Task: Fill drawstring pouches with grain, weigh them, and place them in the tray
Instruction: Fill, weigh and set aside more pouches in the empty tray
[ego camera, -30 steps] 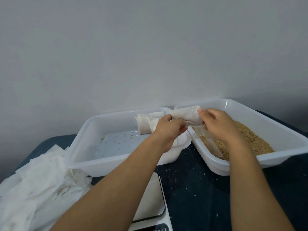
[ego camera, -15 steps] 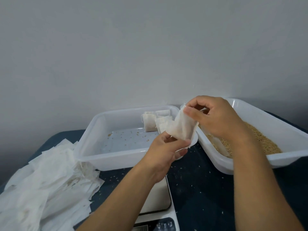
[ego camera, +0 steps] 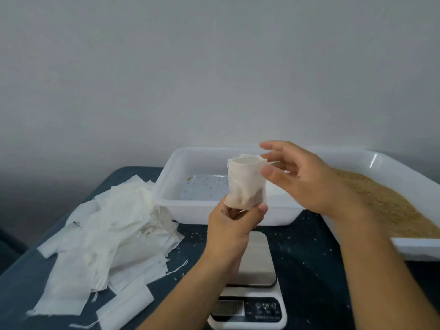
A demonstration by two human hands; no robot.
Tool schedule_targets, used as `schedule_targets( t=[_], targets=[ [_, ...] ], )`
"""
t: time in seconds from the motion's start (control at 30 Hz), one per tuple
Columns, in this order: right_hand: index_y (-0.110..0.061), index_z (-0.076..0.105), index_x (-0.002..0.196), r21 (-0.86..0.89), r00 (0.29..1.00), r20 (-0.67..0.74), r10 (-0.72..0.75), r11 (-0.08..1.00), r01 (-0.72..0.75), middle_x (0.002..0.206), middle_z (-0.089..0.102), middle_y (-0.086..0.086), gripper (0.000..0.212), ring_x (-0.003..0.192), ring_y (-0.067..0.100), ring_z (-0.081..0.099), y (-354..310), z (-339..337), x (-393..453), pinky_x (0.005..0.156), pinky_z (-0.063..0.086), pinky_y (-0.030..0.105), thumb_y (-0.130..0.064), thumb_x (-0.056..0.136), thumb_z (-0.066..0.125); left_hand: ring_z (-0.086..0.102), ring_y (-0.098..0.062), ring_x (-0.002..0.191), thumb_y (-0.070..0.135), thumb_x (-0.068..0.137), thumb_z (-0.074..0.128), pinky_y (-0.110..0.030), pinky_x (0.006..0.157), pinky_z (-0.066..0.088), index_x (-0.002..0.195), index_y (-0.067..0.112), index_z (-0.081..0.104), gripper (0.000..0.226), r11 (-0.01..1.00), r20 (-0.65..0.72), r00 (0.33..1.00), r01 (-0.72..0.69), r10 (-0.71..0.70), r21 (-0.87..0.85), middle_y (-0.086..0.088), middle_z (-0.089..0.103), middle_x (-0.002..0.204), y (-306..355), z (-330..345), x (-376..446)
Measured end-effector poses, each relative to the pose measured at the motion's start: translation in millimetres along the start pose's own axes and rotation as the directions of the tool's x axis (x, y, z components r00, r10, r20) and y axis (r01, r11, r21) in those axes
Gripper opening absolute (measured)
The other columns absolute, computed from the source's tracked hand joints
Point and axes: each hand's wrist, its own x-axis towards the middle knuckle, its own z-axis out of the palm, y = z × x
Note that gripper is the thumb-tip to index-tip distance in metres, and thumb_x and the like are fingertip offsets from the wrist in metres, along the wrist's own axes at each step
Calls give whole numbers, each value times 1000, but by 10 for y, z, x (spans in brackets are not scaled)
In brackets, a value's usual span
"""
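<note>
Small off-white fabric drawstring pouch (ego camera: 246, 184), upright, mouth open at the top, brown grain showing darkly through its lower part; held up in the air in front of the clear plastic tray (ego camera: 166, 186), above the far end of the scale. Pinched at its bottom edge by the left hand (ego camera: 234, 222), grip closed on the pouch between thumb and curled fingers. Right hand (ego camera: 307, 179) at the pouch's upper right corner, thumb against the rim, fingers loosely spread and mostly straight above the mouth; grip relaxed, not clamped. Just behind, the clear plastic tray with scattered grains on its floor; anything else in it hidden by the pouch and hands. To the right, touching or nearly touching that tray, a second white plastic tray (ego camera: 381, 160) holding a bed of brown grain (ego camera: 392, 210). Below the left wrist, a white digital kitchen scale (ego camera: 257, 277) with a steel platform, display unreadable. At left, a loose heap of flat empty white pouches (ego camera: 100, 234), strings trailing. All resting on the dark blue bench (ego camera: 309, 270), speckled with stray grains.
</note>
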Motion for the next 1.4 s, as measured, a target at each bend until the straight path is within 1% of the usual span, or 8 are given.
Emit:
schedule_targets(
  t=[0.23, 0.4, 0.57, 0.77, 0.87, 1.03, 1.23, 1.4],
  targets=[
    [-25, 71, 78, 16, 987, -163, 4, 1000, -1, 73, 67, -4, 22, 73, 15, 64, 127, 434, -123, 70, 55, 36, -35, 98, 68, 70, -13, 90, 22, 75, 86, -26, 82, 56, 115, 17, 70, 44, 999, 98, 995, 6, -9, 33, 1, 76, 95, -6, -198, -42],
    [-44, 69, 77, -28, 986, -166, -7, 1000, 2, 70, 63, -19, 28, 66, 0, 56, 201, 488, -293, 62, 43, 11, -34, 102, 62, 71, -21, 113, 38, 81, 82, -30, 92, 57, 126, 28, 66, 49, 990, 207, 977, -74, 47, 120, -5, 74, 120, 48, -507, -63],
    [-50, 64, 73, 3, 991, -133, 27, 1000, -27, 62, 56, -21, 36, 57, -3, 49, 268, 606, -427, 56, 39, 10, -32, 104, 58, 67, -15, 84, 23, 91, 76, -36, 82, 56, 88, 20, 75, 4, 950, 151, 984, -135, 95, 283, -4, 75, 89, 75, -584, 1],
    [-44, 62, 72, -21, 984, -176, 40, 999, -44, 59, 53, -16, 36, 56, 1, 46, 450, 776, -555, 55, 36, 13, -29, 104, 58, 65, -7, 73, 15, 96, 71, -20, 70, 51, 82, 23, 73, 17, 914, 137, 984, -161, 118, 372, 4, 71, 78, -73, -668, -32],
    [-40, 63, 75, -47, 975, -224, 4, 999, -14, 64, 58, -16, 31, 59, 0, 52, 447, 812, -565, 57, 38, 11, -29, 104, 57, 69, -8, 85, 28, 94, 72, -24, 78, 54, 89, 27, 72, 5, 927, 143, 986, -134, 88, 350, 5, 74, 89, -85, -667, -40],
    [-36, 69, 84, 103, 942, -334, 23, 995, 13, 74, 65, -16, 26, 69, -1, 58, 392, 824, -491, 62, 46, 14, -32, 105, 55, 69, -27, 118, 38, 80, 84, -40, 101, 55, 136, 22, 55, 66, 988, 276, 956, 64, -102, 143, -10, 73, 123, -150, -641, -47],
    [-29, 74, 100, 211, 937, -344, 70, 978, 4, 91, 72, -7, 18, 90, 13, 70, 359, 766, -396, 78, 63, 40, -37, 102, 58, 73, -24, 105, 26, 83, 81, -31, 87, 59, 117, 14, 73, 37, 997, 169, 984, 47, -57, 62, -11, 76, 110, -149, -412, 46],
    [-45, 61, 125, 104, 937, -349, -25, 992, 65, 122, 66, -23, 35, 111, 5, 67, 207, 393, -212, 83, 59, 26, -58, 93, 57, 77, -20, 92, 33, 79, 78, -37, 85, 62, 113, 20, 69, 38, 946, 113, 992, -84, 51, 314, 0, 77, 98, 17, -400, 266]
  ],
)
